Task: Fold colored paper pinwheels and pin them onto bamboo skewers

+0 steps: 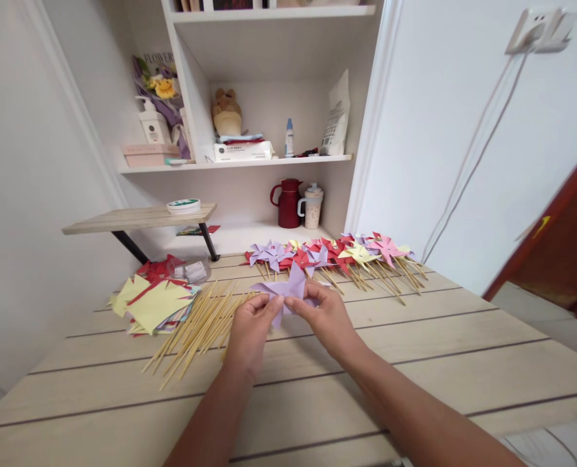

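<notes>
A purple paper pinwheel (294, 283) is held above the table between my two hands. My left hand (250, 327) pinches its left side near the middle, thumb on top. On the other side my right hand (328, 316) grips it with thumb and fingers, the two thumbs almost touching at the center. Its folded blades stick out around my fingers; no stick shows on it. Just left of my left hand lie many loose wooden sticks (203, 327). Beyond them is a stack of cut paper sheets (159, 305), yellow on top with red and other colors.
Several finished pinwheels (331, 254) on sticks lie in a row at the table's back. A clear plastic box (193, 271) sits by the paper. A small raised stand (142, 218), a red jug (289, 204) and a cup (312, 207) are behind. Shelves rise above.
</notes>
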Demonstrator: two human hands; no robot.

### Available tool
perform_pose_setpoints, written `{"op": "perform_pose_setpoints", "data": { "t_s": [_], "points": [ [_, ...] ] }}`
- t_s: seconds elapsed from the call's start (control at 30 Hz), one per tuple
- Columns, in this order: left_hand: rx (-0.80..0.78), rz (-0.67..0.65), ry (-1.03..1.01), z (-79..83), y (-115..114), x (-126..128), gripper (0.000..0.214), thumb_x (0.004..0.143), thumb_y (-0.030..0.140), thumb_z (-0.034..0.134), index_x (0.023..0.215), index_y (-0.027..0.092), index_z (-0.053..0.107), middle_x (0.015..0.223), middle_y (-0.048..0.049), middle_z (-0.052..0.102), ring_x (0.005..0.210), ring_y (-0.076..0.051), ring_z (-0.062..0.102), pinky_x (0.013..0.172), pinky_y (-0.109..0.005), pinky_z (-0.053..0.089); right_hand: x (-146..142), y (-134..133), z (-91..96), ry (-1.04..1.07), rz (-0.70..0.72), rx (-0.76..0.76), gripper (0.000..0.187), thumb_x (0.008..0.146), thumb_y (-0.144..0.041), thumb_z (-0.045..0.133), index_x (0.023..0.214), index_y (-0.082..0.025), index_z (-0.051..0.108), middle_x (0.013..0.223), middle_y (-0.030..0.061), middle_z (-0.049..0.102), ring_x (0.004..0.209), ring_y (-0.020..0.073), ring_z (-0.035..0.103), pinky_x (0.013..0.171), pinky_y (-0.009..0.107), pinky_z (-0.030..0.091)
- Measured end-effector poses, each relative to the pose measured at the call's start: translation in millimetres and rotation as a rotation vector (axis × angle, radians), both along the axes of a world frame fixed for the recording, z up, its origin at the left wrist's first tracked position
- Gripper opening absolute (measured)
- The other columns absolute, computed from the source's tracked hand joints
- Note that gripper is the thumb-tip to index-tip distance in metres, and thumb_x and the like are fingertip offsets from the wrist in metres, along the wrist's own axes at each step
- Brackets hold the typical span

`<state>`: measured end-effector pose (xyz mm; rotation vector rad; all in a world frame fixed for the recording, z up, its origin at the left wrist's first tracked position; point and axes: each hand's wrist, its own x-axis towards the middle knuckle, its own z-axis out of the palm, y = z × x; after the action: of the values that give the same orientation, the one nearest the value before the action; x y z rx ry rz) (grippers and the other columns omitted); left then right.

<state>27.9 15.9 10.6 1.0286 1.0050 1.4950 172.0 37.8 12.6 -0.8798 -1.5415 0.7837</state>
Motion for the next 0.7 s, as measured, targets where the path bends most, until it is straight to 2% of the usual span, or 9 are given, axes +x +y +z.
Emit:
{"op": "perform_pose_setpoints", "data": {
  "t_s": [0.17, 0.7],
  "points": [
    [-0.005, -0.041, 0.003, 2.1, -1.3, 0.2, 0.028, 0.066, 0.037, 0.084, 0.084, 0.017, 0.077, 0.085, -0.006, 0.075, 0.082, -0.019, 0.066, 0.08, -0.028, 0.048, -0.1, 1.5, -1.3, 0.017, 0.004, -0.03, 0.02, 0.079, -0.035, 0.07, 0.066, -0.02, 0.065, 0.069, 0.0002, 0.063, 0.07, 0.0181, 0.055, 0.067, 0.03, 0.043],
    [-0.004, 0.008, 0.015, 4.4, -1.5, -1.4, 0.023, 0.064, 0.033, 0.085, 0.076, 0.017, 0.076, 0.078, -0.0037, 0.074, 0.073, -0.015, 0.064, 0.073, -0.024, 0.046, 1.0, 1.1, 0.2, -0.05, -0.016, 0.039, 0.022, 0.081, -0.035, 0.069, 0.066, -0.02, 0.063, 0.069, -0.0004, 0.061, 0.07, 0.0181, 0.053, 0.068, 0.03, 0.04]
  ]
}}
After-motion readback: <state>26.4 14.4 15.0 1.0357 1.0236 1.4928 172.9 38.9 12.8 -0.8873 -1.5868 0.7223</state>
